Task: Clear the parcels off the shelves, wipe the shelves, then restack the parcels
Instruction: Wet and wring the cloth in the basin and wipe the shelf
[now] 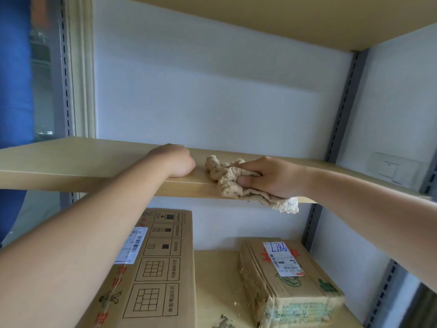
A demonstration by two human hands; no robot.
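A pale wooden shelf (71, 162) runs across the middle of the head view and carries no parcels. My right hand (272, 177) grips a crumpled beige rag (224, 176) near the shelf's front edge, with part of the rag hanging over it. My left hand (173, 160) rests on the same shelf just left of the rag, fingers curled, holding nothing. On the shelf below, a large brown cardboard parcel (153, 275) stands at the left and a smaller worn parcel (288, 280) with a white label lies at the right.
Another wooden shelf (283, 17) sits overhead. Grey slotted uprights (345, 100) stand at the right and a white wall is behind. Crumbs and a scrap of debris (223, 321) lie between the lower parcels. Something blue (14, 67) is at the far left.
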